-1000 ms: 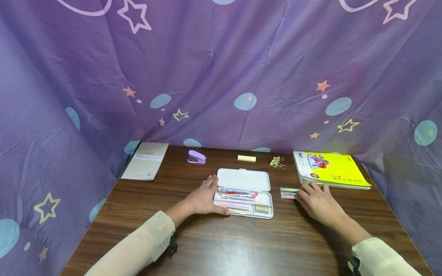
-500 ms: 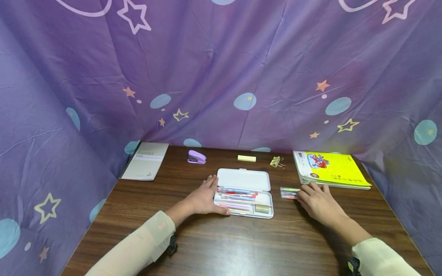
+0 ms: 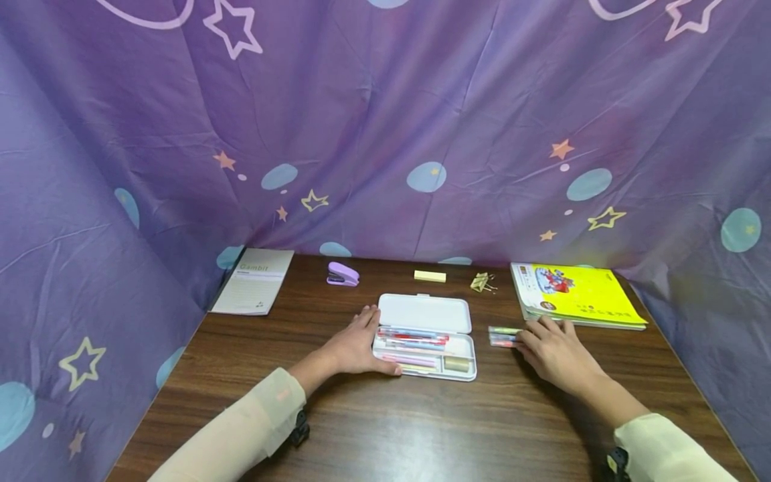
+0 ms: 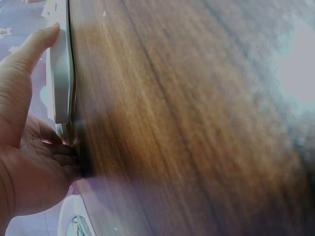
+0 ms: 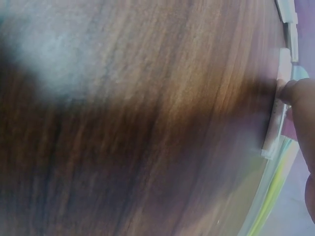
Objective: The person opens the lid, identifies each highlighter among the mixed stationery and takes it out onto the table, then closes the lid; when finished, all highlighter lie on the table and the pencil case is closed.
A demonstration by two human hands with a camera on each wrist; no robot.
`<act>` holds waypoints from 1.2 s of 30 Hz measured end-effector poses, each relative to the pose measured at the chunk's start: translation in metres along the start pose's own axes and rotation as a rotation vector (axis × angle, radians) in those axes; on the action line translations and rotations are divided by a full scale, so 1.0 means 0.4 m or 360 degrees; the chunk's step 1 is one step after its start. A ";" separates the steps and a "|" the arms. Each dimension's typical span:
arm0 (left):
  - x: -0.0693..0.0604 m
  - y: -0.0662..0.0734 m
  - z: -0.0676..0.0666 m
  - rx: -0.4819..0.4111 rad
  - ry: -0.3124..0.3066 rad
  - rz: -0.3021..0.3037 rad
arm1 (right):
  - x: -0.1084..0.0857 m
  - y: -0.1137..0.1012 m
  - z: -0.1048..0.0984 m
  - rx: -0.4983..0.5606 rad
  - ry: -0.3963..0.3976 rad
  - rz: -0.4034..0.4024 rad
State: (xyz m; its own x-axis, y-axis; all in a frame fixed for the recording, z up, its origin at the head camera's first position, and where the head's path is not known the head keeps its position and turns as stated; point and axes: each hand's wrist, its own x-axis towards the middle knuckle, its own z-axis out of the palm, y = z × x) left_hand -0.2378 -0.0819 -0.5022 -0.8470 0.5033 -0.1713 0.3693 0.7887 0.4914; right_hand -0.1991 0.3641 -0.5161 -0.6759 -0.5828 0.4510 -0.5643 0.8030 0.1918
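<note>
pens (image 3: 502, 337) pinched in right hand (image 3: 555, 355); left hand (image 3: 355, 345) spread against pencil case (image 3: 424, 314); light, level pinch works best imo

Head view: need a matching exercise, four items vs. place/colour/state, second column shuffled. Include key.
Column one
1. pencil case
2. stapler
3. Gambit notebook
4. right hand

Column two
A. light purple
B. holding a small striped item
C. lid open, pens inside
D. at the far left of the wooden table

Pairs
1-C
2-A
3-D
4-B
</note>
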 end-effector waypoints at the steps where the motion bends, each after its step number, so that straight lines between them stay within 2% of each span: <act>1: 0.000 0.000 0.000 0.0002 0.0000 0.0001 | 0.001 0.000 0.000 0.0003 0.0002 -0.0004; 7: 0.002 -0.001 -0.001 0.0005 -0.0003 -0.0003 | 0.025 -0.009 -0.007 0.0042 0.0019 -0.0036; 14: 0.002 0.000 -0.007 0.0011 -0.0003 -0.0003 | 0.089 -0.038 -0.008 0.0087 0.0011 -0.0008; 28: -0.001 0.001 -0.001 0.0009 0.0000 -0.0004 | 0.222 -0.154 0.024 0.0264 0.0111 -0.0125; 36: -0.002 0.003 -0.004 0.0005 -0.0010 -0.0015 | 0.280 -0.217 0.047 0.0287 0.0052 -0.0178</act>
State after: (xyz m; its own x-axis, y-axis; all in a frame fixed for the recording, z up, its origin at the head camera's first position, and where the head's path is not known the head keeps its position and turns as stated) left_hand -0.2374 -0.0819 -0.5003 -0.8479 0.4982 -0.1811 0.3628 0.7945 0.4869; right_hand -0.2346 0.2268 -0.4985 -0.5905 -0.6601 0.4643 -0.7124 0.6966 0.0844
